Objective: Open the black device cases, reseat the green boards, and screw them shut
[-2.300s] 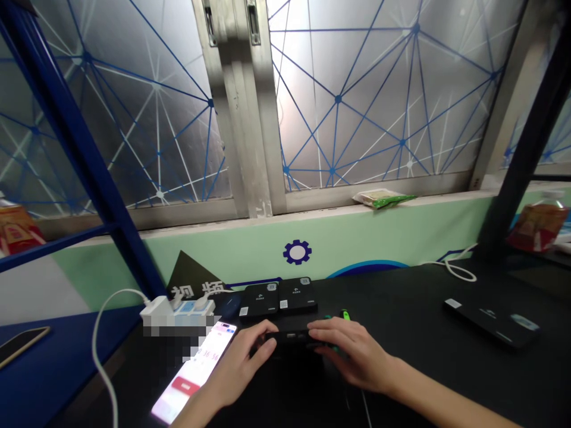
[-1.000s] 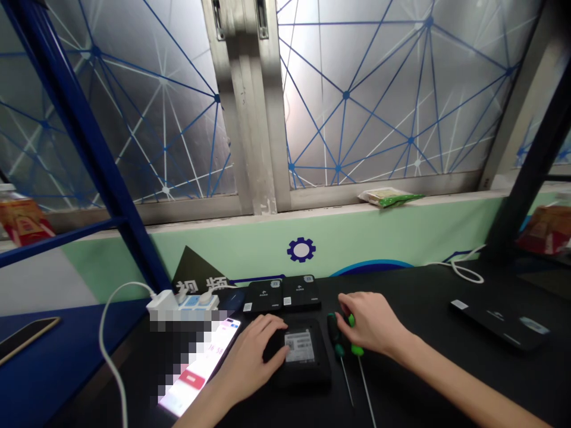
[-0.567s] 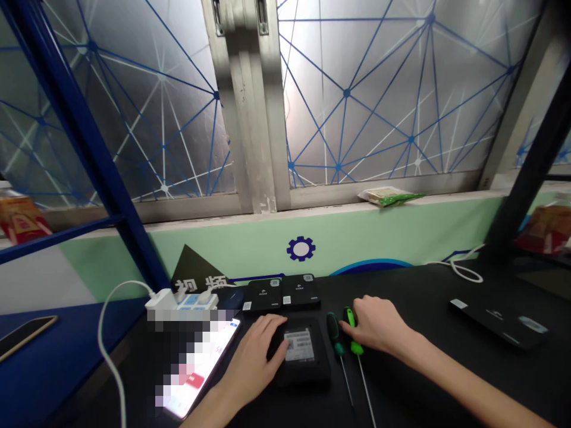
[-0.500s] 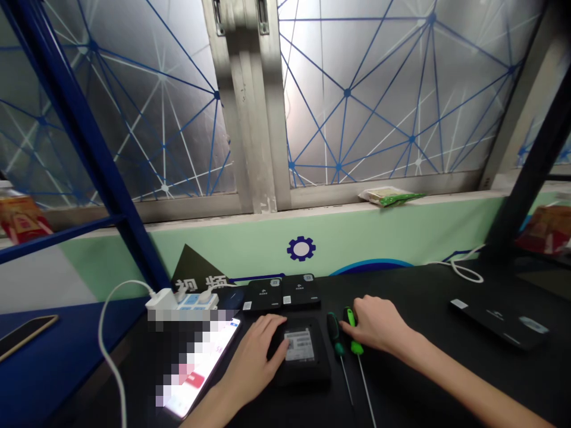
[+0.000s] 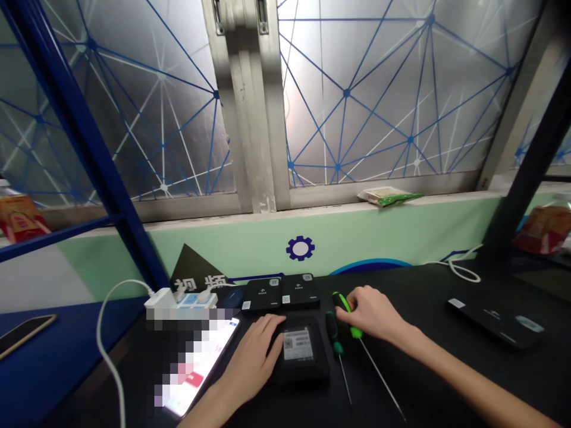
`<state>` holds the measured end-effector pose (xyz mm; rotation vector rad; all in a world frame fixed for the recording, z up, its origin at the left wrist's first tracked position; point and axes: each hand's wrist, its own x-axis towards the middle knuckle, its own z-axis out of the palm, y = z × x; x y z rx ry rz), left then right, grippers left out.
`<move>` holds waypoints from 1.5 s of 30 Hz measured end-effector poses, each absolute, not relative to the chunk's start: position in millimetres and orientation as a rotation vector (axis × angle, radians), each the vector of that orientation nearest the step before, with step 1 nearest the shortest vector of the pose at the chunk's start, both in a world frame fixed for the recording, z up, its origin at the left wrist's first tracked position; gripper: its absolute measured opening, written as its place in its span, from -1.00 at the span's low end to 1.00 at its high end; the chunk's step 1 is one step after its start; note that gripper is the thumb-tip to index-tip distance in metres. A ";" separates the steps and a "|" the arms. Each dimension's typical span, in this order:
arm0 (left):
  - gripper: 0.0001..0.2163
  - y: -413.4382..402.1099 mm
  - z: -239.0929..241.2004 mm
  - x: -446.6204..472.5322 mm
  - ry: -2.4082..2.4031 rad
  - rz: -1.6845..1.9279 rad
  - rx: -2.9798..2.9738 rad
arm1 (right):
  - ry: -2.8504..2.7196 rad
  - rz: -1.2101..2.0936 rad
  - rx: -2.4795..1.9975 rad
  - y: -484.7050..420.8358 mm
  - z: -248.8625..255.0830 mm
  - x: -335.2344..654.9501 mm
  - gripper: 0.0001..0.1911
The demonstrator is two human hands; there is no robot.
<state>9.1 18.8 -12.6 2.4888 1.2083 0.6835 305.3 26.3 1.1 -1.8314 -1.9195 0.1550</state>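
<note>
A small black box with a white label on top lies on the dark table in front of me. My left hand rests on its left side, fingers laid flat over its edge. My right hand is closed round the handle of a bright green screwdriver, whose thin shaft slants down to the right. A second, darker green screwdriver lies on the table between the box and that hand.
Two more black boxes sit side by side behind. A lit phone lies at the left, beside a white power strip with a cable. A flat black device lies at the right. Window and sill run behind.
Earlier both hands held the box on edge; it now lies flat, label up. My right hand moved to the screwdrivers, gripped the bright green one and swung it off the table.
</note>
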 end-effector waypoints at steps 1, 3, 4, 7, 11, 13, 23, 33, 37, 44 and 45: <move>-0.71 18.8 -12.8 8.9 1.210 0.684 2.487 | -1.883 0.209 -1.736 26.5 1.8 306.0 -0.49; -0.71 18.7 -12.7 8.9 1.214 0.678 2.481 | -1.801 0.314 -1.499 27.0 1.1 308.0 -0.50; -0.71 18.6 -12.5 9.0 1.213 0.672 2.479 | -1.751 0.358 -1.383 27.3 0.1 309.1 -0.50; -0.71 18.3 -11.6 9.2 1.210 0.663 2.475 | -1.569 0.451 -1.140 28.8 -3.4 311.5 -0.53; -0.70 18.4 -11.5 8.1 1.202 0.662 2.474 | -1.299 0.513 -0.998 30.6 -3.1 308.5 -0.58; -0.69 18.2 -11.5 7.4 1.203 0.651 2.479 | -1.218 0.514 -0.960 30.8 -1.5 304.5 -0.59; -0.69 14.1 -5.1 6.3 1.203 0.618 2.484 | -1.452 0.551 -0.850 23.9 -0.9 285.7 -0.71; -0.68 15.4 -7.3 5.0 1.173 0.645 2.497 | -1.591 0.443 -0.895 21.6 10.3 281.2 -0.68; -0.68 16.0 -7.9 4.6 1.173 0.642 2.516 | -1.690 0.388 -0.911 23.3 22.1 276.7 -0.70; -0.69 16.9 -9.6 4.4 1.192 0.643 2.555 | -1.862 0.570 -0.897 35.1 40.8 254.3 -0.74; -0.69 16.7 -9.5 4.4 1.191 0.643 2.559 | -1.857 0.602 -0.890 36.2 38.3 251.5 -0.75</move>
